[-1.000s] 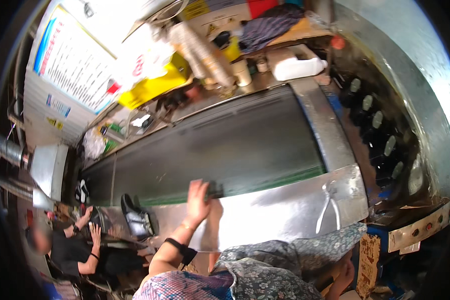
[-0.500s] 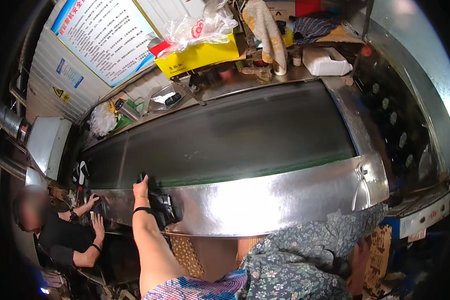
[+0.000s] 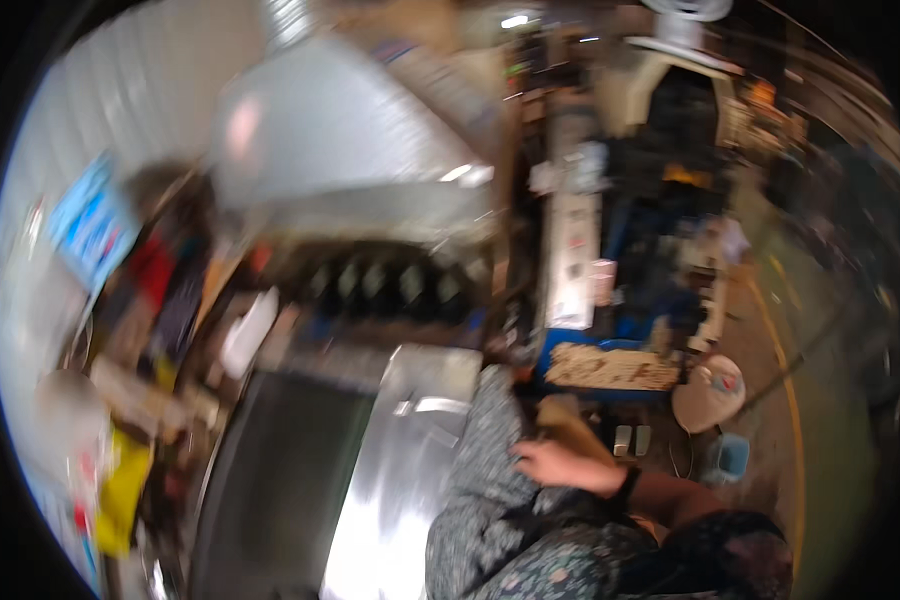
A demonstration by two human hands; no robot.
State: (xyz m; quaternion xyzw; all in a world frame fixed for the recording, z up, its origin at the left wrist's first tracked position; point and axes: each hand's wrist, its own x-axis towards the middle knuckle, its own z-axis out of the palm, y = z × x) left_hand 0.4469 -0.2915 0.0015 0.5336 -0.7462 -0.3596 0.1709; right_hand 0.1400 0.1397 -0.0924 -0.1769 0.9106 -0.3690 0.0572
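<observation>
Though blurred, right hand (image 3: 562,466) partly curled over the grey floral cloth (image 3: 485,490), any hold unclear; left hand unseen.

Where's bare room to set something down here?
Despite blur, the dark panel looks bare between the metal ledge and the clutter around the yellow box. The ledge's near part, between panel and floral cloth, also looks bare; a pale object lies farther along.
</observation>
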